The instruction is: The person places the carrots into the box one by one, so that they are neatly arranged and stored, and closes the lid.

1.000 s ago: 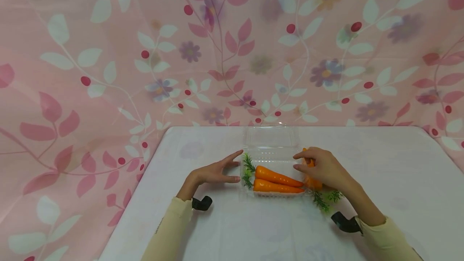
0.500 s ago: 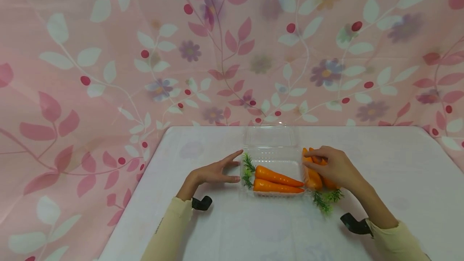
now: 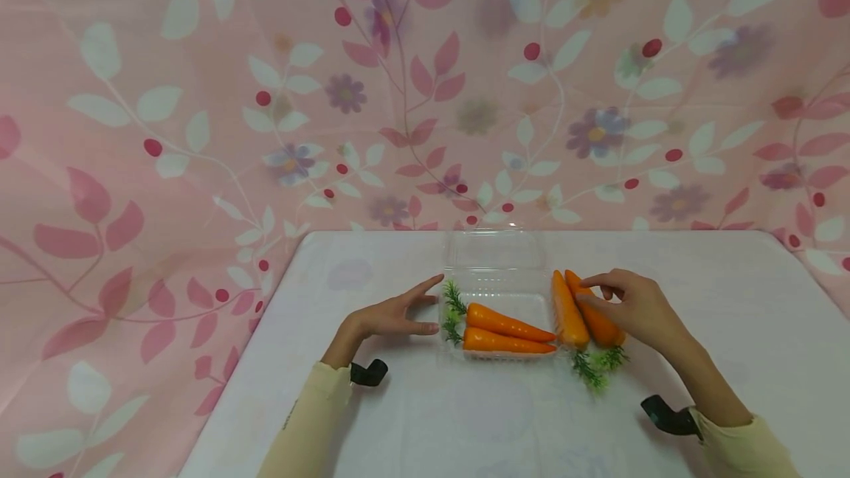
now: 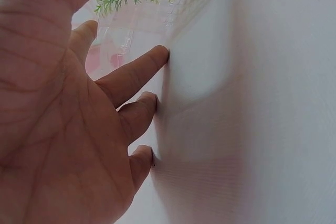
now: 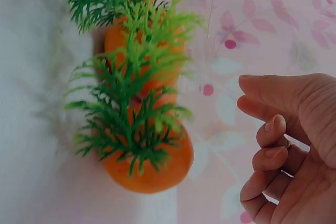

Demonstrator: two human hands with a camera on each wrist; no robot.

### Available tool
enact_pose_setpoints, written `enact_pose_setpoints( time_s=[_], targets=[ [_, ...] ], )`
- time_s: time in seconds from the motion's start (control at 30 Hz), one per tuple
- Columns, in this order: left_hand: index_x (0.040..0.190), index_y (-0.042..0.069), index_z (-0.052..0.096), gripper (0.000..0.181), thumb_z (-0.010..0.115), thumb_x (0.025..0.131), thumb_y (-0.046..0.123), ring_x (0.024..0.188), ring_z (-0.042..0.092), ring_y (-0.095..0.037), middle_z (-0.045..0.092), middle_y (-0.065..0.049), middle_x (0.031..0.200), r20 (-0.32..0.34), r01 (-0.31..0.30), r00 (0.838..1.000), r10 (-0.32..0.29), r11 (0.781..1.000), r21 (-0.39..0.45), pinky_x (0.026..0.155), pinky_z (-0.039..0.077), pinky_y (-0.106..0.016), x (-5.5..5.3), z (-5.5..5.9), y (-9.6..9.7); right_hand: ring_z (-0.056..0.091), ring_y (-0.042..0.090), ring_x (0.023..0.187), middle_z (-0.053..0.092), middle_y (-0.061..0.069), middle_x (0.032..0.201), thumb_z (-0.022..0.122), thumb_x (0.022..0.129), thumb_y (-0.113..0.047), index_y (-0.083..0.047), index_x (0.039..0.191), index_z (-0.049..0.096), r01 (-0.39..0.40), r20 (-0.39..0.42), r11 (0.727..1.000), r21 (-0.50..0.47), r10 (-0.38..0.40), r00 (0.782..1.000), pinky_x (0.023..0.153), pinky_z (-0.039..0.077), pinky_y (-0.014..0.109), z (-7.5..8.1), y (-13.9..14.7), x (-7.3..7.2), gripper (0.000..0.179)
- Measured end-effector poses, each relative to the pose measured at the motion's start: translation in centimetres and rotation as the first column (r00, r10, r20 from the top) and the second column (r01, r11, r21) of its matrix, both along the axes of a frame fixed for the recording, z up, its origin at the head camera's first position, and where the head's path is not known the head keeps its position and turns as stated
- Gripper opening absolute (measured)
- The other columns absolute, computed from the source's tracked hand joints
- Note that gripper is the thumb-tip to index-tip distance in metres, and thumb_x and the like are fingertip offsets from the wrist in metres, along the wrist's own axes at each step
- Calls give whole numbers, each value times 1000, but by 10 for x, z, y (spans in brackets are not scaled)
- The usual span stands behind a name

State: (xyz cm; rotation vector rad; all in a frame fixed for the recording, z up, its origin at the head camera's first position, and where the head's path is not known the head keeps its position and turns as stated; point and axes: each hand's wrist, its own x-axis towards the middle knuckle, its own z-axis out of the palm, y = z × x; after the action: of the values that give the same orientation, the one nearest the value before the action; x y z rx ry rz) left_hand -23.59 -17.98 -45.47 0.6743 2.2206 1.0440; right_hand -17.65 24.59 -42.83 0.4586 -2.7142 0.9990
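Note:
A clear plastic clamshell box stands on the table with its lid raised at the back. Inside, two orange carrots, an upper carrot and a lower carrot, lie with tips to the right and green tops at the left. My left hand, fingers spread, is at the box's left side; its fingertips rest on the tabletop in the left wrist view. Just right of the box lie two more carrots, a near one and an outer one. My right hand hovers by the outer carrot, holding nothing, fingers loosely bent.
The white-covered table ends at the back against a pink floral curtain. Leafy tops of the right-hand carrots point toward the near side. Black wrist mounts stick out from both sleeves.
My right hand has moved right, from the box's right edge to beside the outer carrot, uncovering the two carrots there. The left hand and the carrots have stayed in place.

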Motion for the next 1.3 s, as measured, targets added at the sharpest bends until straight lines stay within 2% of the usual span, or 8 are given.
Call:
enact_pose_setpoints(
  time_s=[0.47,0.97,1.17,1.3],
  targets=[
    [157,44,11,94,73,88,45,144,27,-20,36,-1,155,6,-15,1000,15,1000,0,113,21,-58,-1,-4,-2,34,12,64,45,-3,74,81,84,-21,-12,100,75,38,3,999,5,-38,999,49,25,29,-4,17,4,19],
    [158,43,11,94,73,88,45,144,28,-19,36,-1,155,-9,-3,1000,3,1000,3,113,20,-59,-2,-5,-1,35,14,64,45,-2,73,80,84,-22,-8,101,75,83,30,996,40,-84,996,48,27,27,-7,25,9,23],
    [158,42,11,94,73,88,45,144,27,-21,36,-1,154,-4,-6,1000,6,1000,9,113,20,-60,-1,-4,-1,35,14,63,45,-1,73,80,84,-22,-8,101,75,89,59,995,45,-91,994,47,27,27,-11,27,10,22],
    [158,41,11,94,73,88,46,144,27,-21,36,-1,154,-2,-7,1000,7,1000,8,113,20,-60,-1,-4,-1,35,16,64,45,0,75,79,86,-26,-7,105,74,93,119,994,49,-98,988,47,27,27,-12,27,10,27]
  ],
)
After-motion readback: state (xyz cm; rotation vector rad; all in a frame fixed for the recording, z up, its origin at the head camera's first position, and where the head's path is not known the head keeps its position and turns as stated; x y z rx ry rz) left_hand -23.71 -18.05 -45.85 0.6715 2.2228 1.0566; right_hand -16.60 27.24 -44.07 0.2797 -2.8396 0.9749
